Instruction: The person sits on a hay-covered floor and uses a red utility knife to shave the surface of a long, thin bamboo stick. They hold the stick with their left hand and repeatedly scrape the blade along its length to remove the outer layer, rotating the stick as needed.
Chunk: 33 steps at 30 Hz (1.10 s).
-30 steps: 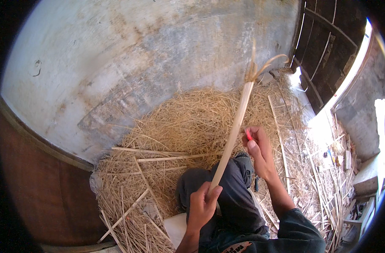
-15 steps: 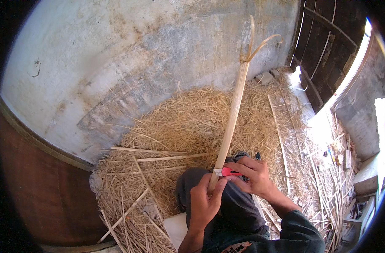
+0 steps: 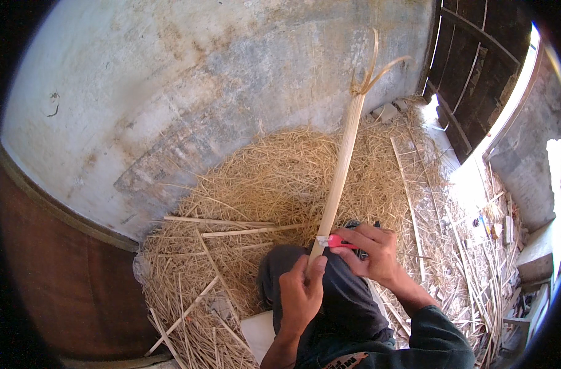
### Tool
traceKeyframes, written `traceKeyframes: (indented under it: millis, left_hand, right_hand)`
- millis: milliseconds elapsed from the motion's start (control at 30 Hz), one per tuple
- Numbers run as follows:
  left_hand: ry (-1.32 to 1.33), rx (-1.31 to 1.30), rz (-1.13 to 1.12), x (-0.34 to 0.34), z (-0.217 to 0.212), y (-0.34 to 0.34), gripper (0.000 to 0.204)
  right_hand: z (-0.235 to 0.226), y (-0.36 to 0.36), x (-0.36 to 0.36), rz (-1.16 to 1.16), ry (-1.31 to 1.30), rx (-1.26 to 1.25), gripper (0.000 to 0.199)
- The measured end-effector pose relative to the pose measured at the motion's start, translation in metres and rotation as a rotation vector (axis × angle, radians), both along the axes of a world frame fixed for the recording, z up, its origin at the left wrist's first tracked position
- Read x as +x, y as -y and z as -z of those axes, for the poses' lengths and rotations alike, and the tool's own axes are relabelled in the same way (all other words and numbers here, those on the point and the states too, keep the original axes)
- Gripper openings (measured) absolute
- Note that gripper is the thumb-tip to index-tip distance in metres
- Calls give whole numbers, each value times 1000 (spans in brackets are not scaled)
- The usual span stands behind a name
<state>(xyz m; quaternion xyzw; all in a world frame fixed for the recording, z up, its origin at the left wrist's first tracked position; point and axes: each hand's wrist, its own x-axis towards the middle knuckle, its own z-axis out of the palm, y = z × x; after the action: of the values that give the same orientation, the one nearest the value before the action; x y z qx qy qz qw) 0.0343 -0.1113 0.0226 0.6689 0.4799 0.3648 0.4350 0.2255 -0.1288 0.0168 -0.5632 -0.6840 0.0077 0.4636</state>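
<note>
My left hand [image 3: 300, 295] grips the lower end of a long, pale strip of split bamboo [image 3: 342, 166], which slants up and away to the right. Thin curled shavings [image 3: 371, 75] hang on at its far end. In my right hand [image 3: 375, 255] is a utility knife with a red handle [image 3: 340, 242]. Its blade lies across the strip, touching it just above my left hand. Fingers of both hands are closed, and my right fingers cover most of the handle. The strip's lower tip is hidden in my left palm.
A thick heap of shavings [image 3: 274, 166] covers the floor against a stained wall [image 3: 231, 92]. Loose strips [image 3: 237, 232] lie on it at left, and more [image 3: 468, 277] at right. A brown panel [image 3: 65, 264] stands at left, a dark plank door [image 3: 477, 67] at back right.
The knife blade has moved a little up the strip, away from my left hand. The strip's far end has dipped slightly and its shavings have shifted.
</note>
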Motion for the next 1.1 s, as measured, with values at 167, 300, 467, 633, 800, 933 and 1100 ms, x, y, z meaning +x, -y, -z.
traceKeyframes:
  millis: [167, 300, 467, 633, 800, 933, 1100]
  left_hand:
    - [23, 11, -10, 0, 6, 0, 44]
    - [-28, -101, 54, -9, 10, 12, 40]
    - [-21, -139, 74, -18, 30, 25, 41]
    - [-39, -183, 58, -20, 29, 27, 41]
    - [-65, -189, 100, -29, 37, 37, 40]
    - [-53, -210, 108, -34, 48, 40, 40]
    - [64, -400, 161, -44, 56, 32, 40]
  right_hand:
    - [-3, -4, 4, 13, 10, -15, 24]
    - [-4, -17, 28, 155, -74, -24, 22]
    - [-15, -40, 53, 227, -150, -64, 23]
    - [-8, -52, 60, 222, -155, -88, 24]
    - [10, -75, 106, 380, -232, -38, 24]
    - [11, -73, 104, 340, -151, -6, 26]
    - [27, -73, 129, 34, -638, -218, 37]
